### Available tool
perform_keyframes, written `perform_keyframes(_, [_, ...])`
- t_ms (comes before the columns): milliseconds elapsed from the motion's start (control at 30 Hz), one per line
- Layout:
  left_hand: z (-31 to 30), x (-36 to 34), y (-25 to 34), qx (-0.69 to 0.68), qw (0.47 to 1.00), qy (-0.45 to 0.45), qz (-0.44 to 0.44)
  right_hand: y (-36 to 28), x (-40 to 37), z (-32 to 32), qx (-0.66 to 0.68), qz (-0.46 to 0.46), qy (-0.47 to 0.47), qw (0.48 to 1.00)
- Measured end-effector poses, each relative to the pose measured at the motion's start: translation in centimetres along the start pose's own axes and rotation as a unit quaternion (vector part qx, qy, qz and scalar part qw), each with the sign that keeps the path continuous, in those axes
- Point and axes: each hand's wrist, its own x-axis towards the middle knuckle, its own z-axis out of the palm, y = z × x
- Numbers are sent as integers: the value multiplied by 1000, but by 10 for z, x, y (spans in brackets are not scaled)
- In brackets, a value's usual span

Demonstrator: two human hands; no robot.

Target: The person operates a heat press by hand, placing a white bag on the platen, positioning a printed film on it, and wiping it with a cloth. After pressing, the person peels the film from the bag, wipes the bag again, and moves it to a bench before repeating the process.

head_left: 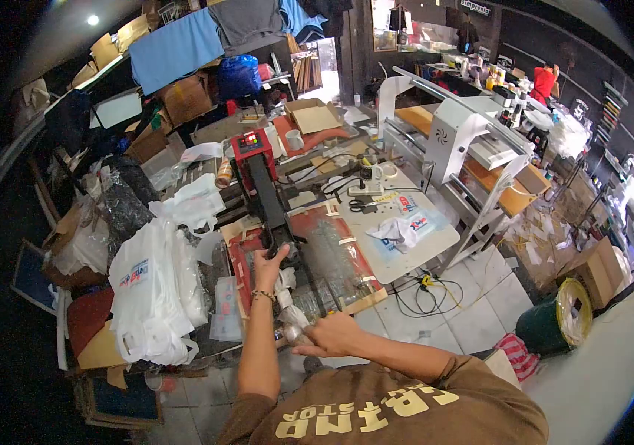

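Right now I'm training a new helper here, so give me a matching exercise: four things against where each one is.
1 left hand
2 bags
3 scissors
4 bin

a on the floor
b on the press handle
c on the white table
d piled at the left

Pairs: 1-b, 2-d, 3-c, 4-a

Glossy plast. bags (155,297), matt metal press (265,185)
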Motion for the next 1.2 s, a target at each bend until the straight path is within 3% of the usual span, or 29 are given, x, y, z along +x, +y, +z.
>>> perform_keyframes(100, [1, 9, -14, 11, 1000, -5, -13, 1, 0, 0, -3, 3, 4, 1000])
perform_keyframes(333, [-3, -7, 15, 43, 999, -1, -27, -2, -1, -4, -11, 1, -5, 1000])
perform_keyframes(633, [-1, 0, -3, -13, 1000, -4, -6, -3, 0, -6, -10, 8, -23, 1000])
perform_keyframes(700, [-2, 4, -10, -56, 997, -41, -28, -3, 1, -5, -12, 8, -28, 999])
perform_keyframes(967, [-2, 6, -15, -67, 997, -44, -19, 0, 0, 1, -13, -13, 33, 999])
perform_keyframes(1200, [-2, -2, -5, -83, 994, -53, -44, -3, 0, -2, 4, 10, -12, 1000])
